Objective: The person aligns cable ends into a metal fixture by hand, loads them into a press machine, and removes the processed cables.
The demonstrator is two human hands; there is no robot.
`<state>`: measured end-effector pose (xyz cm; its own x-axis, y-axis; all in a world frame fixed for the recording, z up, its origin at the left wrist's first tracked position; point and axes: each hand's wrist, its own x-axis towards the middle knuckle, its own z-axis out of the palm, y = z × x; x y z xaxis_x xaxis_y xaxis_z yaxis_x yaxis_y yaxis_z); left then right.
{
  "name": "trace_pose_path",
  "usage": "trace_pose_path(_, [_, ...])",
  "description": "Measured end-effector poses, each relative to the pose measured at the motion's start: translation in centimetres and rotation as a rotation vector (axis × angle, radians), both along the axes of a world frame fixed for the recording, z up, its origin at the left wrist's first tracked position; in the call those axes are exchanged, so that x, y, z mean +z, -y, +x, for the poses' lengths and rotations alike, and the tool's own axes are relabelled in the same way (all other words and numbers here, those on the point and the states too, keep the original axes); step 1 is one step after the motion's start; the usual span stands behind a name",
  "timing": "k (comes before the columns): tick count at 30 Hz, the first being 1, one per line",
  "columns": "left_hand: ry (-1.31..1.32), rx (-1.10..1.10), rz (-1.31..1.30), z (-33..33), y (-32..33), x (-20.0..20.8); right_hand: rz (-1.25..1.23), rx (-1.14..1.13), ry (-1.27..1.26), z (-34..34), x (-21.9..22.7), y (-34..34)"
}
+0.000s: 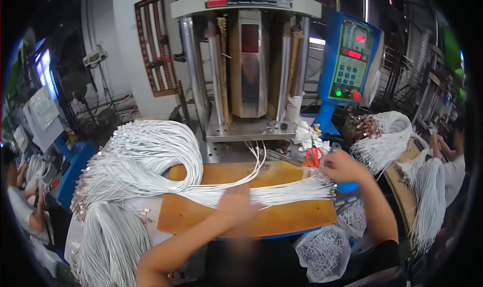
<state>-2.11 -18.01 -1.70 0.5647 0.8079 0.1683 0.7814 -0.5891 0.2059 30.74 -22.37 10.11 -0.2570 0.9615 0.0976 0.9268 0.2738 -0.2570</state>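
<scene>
A flat bundle of white cables (287, 194) lies across the brown board (246, 221), its terminal ends at the right. My left hand (235, 206) rests over the bundle near its middle, smeared by motion; its fingers are hard to make out. By the terminal ends is my right hand (344, 167), fingers curled in; whatever they may pinch is hidden. Orange-handled pliers or scissors (315, 157) lie just left of it. A few cables loop up toward the metal base (251, 131) of the press (250, 66).
Large coils of white cables (146, 151) are heaped at left, with another bundle (111, 236) hanging below. At right stand a blue control box (350, 58) and more cables (385, 136). Bags of small white parts (323, 252) sit near my right arm. Co-workers (30, 211) sit at both sides.
</scene>
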Motion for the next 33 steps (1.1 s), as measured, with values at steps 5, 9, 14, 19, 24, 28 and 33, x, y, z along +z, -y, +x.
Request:
trace_pose_path(5, [0.084,-0.238,-0.063,-3.0,-3.0,1.2,-0.283,0.007,-0.118,2.5,1.7,3.6])
trace_pose_path(9, [0.13,-0.198,-0.381,-1.0,-4.0,1.9,-0.073,0.075,-0.224,-0.6,-6.1,-0.1])
trace_pose_path(14, [0.299,-0.146,-0.47,-0.7,-4.4,2.2,0.04,0.121,0.011,-9.9,-8.9,-1.0])
trace_pose_path(19, [0.615,-0.233,-0.466,-2.8,-4.5,1.8,-0.003,-0.112,0.138,-1.1,-9.3,-2.4])
trace_pose_path(24, [0.493,-0.176,-0.154,-1.0,-3.5,-0.5,-0.043,-0.043,0.11,0.8,-6.2,0.3])
trace_pose_path(28, [0.466,-0.181,-0.205,-1.2,-3.3,0.3,0.067,0.213,-0.123,-4.0,-10.2,-0.4])
trace_pose_path(33, [0.572,-0.123,-0.207,-4.5,-4.7,4.4,-0.016,0.096,-0.079,-5.5,-9.1,-1.6])
